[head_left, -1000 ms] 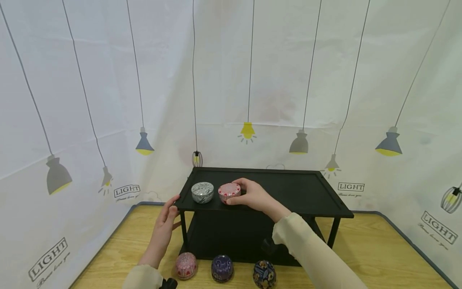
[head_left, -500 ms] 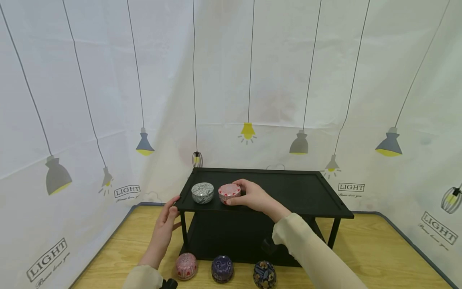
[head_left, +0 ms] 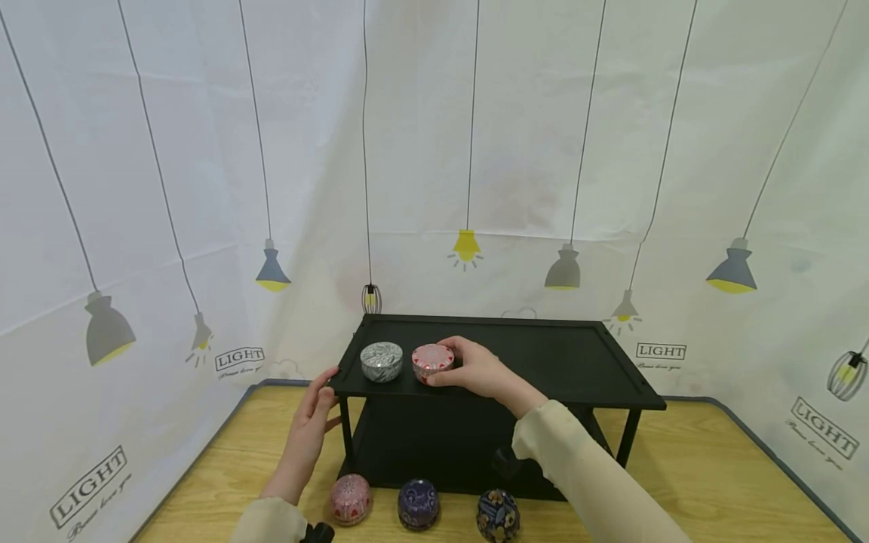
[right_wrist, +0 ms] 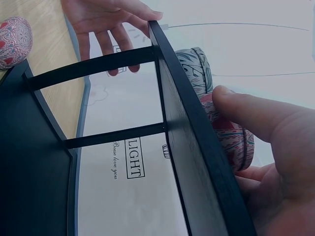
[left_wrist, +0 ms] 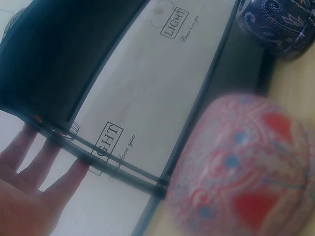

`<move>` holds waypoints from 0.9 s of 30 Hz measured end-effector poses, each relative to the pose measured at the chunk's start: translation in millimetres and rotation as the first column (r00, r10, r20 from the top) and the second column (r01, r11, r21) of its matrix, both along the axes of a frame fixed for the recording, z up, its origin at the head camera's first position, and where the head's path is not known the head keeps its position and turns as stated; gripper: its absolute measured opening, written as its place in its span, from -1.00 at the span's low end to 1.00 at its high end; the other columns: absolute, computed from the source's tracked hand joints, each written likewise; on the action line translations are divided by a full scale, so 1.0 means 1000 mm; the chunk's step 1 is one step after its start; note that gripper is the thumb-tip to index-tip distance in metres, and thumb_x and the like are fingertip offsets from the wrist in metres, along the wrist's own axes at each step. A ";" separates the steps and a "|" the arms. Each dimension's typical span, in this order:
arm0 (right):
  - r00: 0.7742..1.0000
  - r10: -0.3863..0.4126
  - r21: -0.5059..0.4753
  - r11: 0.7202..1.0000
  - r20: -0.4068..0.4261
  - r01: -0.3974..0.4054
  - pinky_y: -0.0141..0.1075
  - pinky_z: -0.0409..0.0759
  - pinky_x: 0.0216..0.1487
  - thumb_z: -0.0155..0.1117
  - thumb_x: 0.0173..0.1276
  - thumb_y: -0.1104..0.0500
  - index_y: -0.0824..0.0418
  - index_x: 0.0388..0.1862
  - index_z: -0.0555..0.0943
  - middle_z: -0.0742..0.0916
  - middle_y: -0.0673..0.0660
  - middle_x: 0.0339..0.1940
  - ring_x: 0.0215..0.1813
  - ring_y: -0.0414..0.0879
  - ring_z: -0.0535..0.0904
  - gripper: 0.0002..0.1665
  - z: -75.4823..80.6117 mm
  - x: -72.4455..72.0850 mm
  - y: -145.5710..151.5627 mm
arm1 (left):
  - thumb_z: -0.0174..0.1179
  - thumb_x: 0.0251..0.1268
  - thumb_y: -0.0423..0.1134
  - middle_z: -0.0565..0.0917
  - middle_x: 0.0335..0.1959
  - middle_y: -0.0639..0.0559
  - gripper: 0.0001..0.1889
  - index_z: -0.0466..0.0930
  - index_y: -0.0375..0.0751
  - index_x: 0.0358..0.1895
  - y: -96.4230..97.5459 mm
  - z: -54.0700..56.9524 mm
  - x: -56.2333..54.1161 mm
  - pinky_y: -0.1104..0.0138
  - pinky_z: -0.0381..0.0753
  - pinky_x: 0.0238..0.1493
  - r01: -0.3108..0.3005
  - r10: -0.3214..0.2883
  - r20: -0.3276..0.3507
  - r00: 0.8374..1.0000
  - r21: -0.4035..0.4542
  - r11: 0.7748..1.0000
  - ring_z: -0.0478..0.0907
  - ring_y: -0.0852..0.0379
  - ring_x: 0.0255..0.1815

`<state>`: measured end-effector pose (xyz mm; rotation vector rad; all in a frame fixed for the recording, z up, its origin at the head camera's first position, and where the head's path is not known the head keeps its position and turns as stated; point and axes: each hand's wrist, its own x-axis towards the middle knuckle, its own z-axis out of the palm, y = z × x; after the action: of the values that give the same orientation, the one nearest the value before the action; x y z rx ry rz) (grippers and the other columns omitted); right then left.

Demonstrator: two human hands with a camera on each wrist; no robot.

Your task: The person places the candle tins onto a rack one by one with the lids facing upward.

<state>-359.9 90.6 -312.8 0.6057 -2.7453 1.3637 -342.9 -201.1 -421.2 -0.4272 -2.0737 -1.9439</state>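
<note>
My right hand (head_left: 478,369) grips a round pink tin with red hearts (head_left: 432,362) on the top shelf of a black two-tier rack (head_left: 543,362). Thumb and fingers lie on opposite sides of the tin, as the right wrist view also shows. Just left of it, a grey-and-white leaf-patterned tin (head_left: 381,362) sits at the shelf's front left. My left hand (head_left: 311,426) rests at the rack's left end, fingers spread and loosely straight, a fingertip at the top corner. In the left wrist view these fingers (left_wrist: 69,182) reach to the rack's edge.
On the wooden table (head_left: 204,483) in front of the rack stand three more tins in a row: a pink one (head_left: 350,499), a purple one (head_left: 418,504) and a dark floral one (head_left: 498,516). A white cloth backdrop (head_left: 421,151) printed with lamps surrounds the table.
</note>
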 end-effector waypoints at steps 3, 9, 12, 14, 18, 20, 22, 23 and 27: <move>1.000 -0.003 0.008 1.000 -0.003 0.003 0.09 0.33 0.28 0.53 0.11 -0.01 0.21 0.30 0.43 0.54 0.19 0.27 0.33 0.11 0.38 -0.19 0.000 0.000 0.000 | -0.22 0.61 -0.04 0.13 0.47 -0.14 -0.54 0.18 -0.01 0.46 0.000 0.000 0.001 -0.24 0.28 0.23 -0.001 0.001 0.002 1.000 -0.001 1.000 0.17 -0.20 0.37; 1.000 -0.005 0.021 1.000 -0.014 0.005 0.08 0.36 0.25 0.52 0.11 -0.01 0.19 0.30 0.44 0.56 0.18 0.25 0.30 0.09 0.41 -0.20 0.000 0.000 0.000 | -0.22 0.61 -0.04 0.13 0.46 -0.16 -0.54 0.17 0.00 0.47 0.001 0.000 0.001 -0.23 0.28 0.23 -0.001 0.001 0.002 1.000 -0.003 1.000 0.17 -0.19 0.37; 1.000 -0.005 0.024 1.000 -0.020 0.005 0.08 0.36 0.24 0.52 0.12 -0.01 0.19 0.31 0.43 0.56 0.17 0.24 0.28 0.09 0.42 -0.19 0.001 0.000 0.000 | -0.22 0.61 -0.03 0.13 0.46 -0.17 -0.54 0.17 0.00 0.47 0.001 0.000 0.001 -0.23 0.27 0.23 0.000 0.000 0.003 1.000 -0.002 1.000 0.17 -0.19 0.37; 1.000 -0.003 0.025 1.000 -0.021 0.004 0.08 0.36 0.25 0.52 0.12 -0.01 0.20 0.31 0.43 0.56 0.17 0.24 0.28 0.09 0.42 -0.19 0.001 0.001 0.000 | -0.22 0.61 -0.04 0.14 0.46 -0.17 -0.54 0.18 0.00 0.47 0.001 0.000 0.001 -0.23 0.27 0.23 -0.001 0.001 0.004 1.000 0.001 1.000 0.17 -0.20 0.37; 1.000 0.000 0.023 1.000 -0.019 0.001 0.08 0.35 0.26 0.52 0.11 -0.01 0.21 0.33 0.42 0.54 0.18 0.26 0.30 0.09 0.40 -0.16 0.001 0.000 0.000 | -0.23 0.61 -0.04 0.13 0.47 -0.15 -0.54 0.17 0.00 0.47 0.001 0.000 0.001 -0.23 0.27 0.23 -0.001 0.001 0.004 1.000 -0.001 1.000 0.17 -0.20 0.37; 1.000 0.005 0.018 1.000 -0.016 -0.004 0.07 0.35 0.27 0.53 0.10 -0.01 0.22 0.35 0.40 0.53 0.20 0.28 0.32 0.10 0.39 -0.13 0.001 0.000 0.001 | -0.23 0.61 -0.04 0.12 0.47 -0.15 -0.53 0.17 0.00 0.47 0.001 0.000 0.001 -0.23 0.28 0.23 -0.002 0.002 0.005 1.000 -0.001 1.000 0.17 -0.20 0.37; 1.000 0.009 0.013 1.000 -0.017 -0.008 0.06 0.35 0.28 0.53 0.10 0.00 0.23 0.37 0.39 0.51 0.21 0.30 0.33 0.11 0.38 -0.11 0.001 0.000 0.001 | -0.23 0.61 -0.03 0.12 0.47 -0.16 -0.53 0.17 0.00 0.47 0.001 0.000 0.001 -0.23 0.28 0.23 -0.004 0.004 0.007 1.000 -0.002 1.000 0.17 -0.20 0.37; 1.000 0.010 0.010 1.000 -0.020 -0.010 0.06 0.35 0.28 0.53 0.10 0.00 0.24 0.37 0.38 0.50 0.22 0.31 0.34 0.12 0.37 -0.11 0.001 0.000 0.002 | -0.23 0.61 -0.03 0.12 0.47 -0.16 -0.53 0.17 -0.01 0.47 0.001 0.001 0.001 -0.23 0.28 0.23 -0.003 0.003 0.007 1.000 -0.002 1.000 0.16 -0.21 0.37; 1.000 0.012 -0.004 1.000 -0.024 -0.012 0.05 0.38 0.26 0.52 0.12 -0.01 0.23 0.39 0.37 0.50 0.20 0.32 0.34 0.10 0.37 -0.10 0.002 0.003 0.006 | -0.22 0.61 -0.02 0.13 0.46 -0.17 -0.53 0.17 0.00 0.46 0.001 0.000 0.000 -0.24 0.29 0.22 -0.006 0.006 0.010 1.000 -0.005 1.000 0.19 -0.22 0.36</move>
<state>-357.1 96.8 -311.3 0.6347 -2.7239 1.3557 -343.0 -200.5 -420.9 -0.4124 -2.0837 -1.9417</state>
